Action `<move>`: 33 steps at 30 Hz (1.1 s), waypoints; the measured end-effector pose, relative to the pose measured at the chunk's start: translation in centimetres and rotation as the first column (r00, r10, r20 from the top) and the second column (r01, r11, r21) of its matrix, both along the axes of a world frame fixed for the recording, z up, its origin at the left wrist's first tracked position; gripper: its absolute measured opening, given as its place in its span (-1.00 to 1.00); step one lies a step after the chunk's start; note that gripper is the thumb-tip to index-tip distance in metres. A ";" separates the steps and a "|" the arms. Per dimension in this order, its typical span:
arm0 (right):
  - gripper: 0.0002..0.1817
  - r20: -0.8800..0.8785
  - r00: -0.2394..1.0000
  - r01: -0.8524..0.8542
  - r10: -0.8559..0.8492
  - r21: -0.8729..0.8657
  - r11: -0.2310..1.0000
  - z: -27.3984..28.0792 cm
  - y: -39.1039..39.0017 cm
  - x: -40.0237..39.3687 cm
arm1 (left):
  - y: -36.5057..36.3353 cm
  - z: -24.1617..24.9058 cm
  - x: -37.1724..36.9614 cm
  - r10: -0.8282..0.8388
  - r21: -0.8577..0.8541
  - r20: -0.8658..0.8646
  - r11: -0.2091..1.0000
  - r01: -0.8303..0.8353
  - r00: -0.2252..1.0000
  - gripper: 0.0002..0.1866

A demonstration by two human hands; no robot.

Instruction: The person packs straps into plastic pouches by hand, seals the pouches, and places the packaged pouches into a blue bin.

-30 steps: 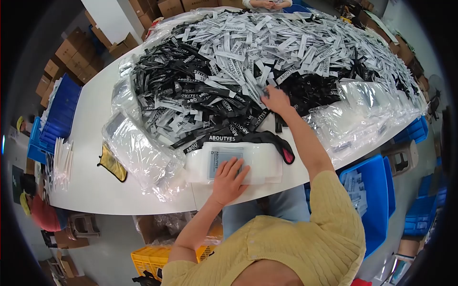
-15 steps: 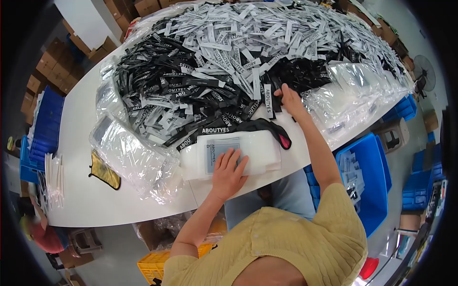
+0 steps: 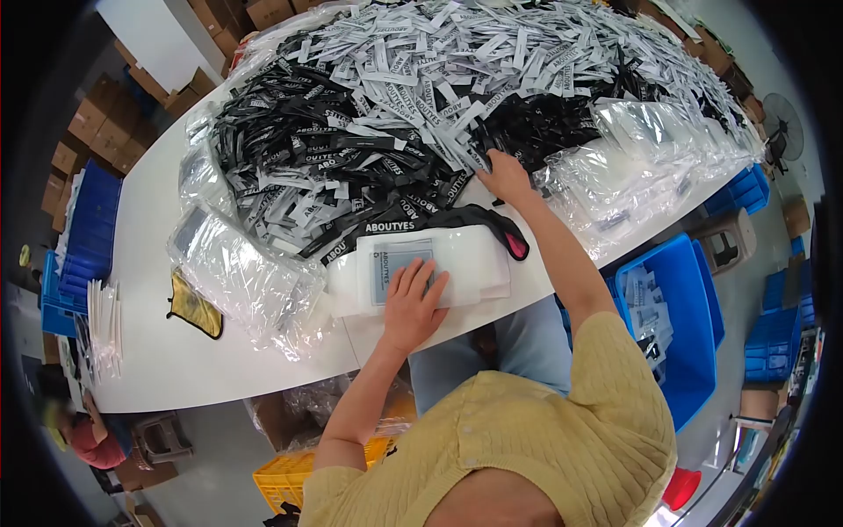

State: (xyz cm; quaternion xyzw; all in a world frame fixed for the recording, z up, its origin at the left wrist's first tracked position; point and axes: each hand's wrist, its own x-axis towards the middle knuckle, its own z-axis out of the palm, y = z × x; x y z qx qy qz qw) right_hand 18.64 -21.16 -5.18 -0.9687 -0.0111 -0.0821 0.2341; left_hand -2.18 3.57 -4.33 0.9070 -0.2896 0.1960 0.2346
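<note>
My left hand (image 3: 414,303) lies with spread fingers on a grey printed card (image 3: 395,266) on white plastic bags (image 3: 465,263). Behind the bags runs a black strap (image 3: 421,226) lettered ABOUTYES, with a pink-lined loop at its right end. My right hand (image 3: 507,178) is at the near edge of the heap of black packets (image 3: 334,145), its fingers bent together beside a white-labelled packet. What those fingers hold, if anything, is too small to make out. White packets (image 3: 430,53) cover the far part of the table.
Clear plastic bags lie left (image 3: 246,272) and right (image 3: 606,184) on the white table (image 3: 158,351). A yellow cloth piece (image 3: 193,306) lies at left. Blue bins (image 3: 685,351) stand at right, a yellow crate (image 3: 290,474) below. Another person (image 3: 95,442) is at the lower left.
My right hand has moved left and slightly away from me, and its fingers have closed. The upright white-labelled packet beside it no longer stands out there. My left hand stays on the card.
</note>
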 end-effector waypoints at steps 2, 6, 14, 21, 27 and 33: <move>-0.48 -0.050 0.999 0.022 -0.018 0.085 0.996 1.1 0.1 -0.3 | 0.1 -0.2 0.0 -0.003 0.001 0.017 1.000 0.003 1.000 -0.43; -0.55 -0.029 0.999 0.033 -0.026 0.290 0.956 0.6 -2.2 -1.0 | 0.0 -0.1 0.1 0.000 0.015 0.017 1.000 0.000 1.000 -0.41; -0.64 -0.098 0.994 0.109 -0.055 0.735 0.669 4.0 -3.0 -6.6 | 0.1 2.9 0.9 -0.048 0.004 -0.232 0.999 0.051 0.972 -0.48; -0.67 0.197 0.976 -0.031 -0.090 0.539 0.842 0.2 -3.7 -14.4 | 0.8 3.4 2.8 -0.142 -0.363 -0.408 0.932 -0.017 0.902 -0.74; -0.68 0.280 0.942 -0.068 -0.186 0.700 0.711 -0.5 -3.7 -15.8 | -1.1 2.9 2.2 0.144 -0.425 -0.136 0.885 -0.189 0.980 -0.68; -0.69 0.206 0.979 -0.160 0.000 0.764 0.626 1.3 -2.3 -16.3 | -3.3 4.7 2.1 0.053 -0.180 0.174 0.984 -0.021 0.983 -0.48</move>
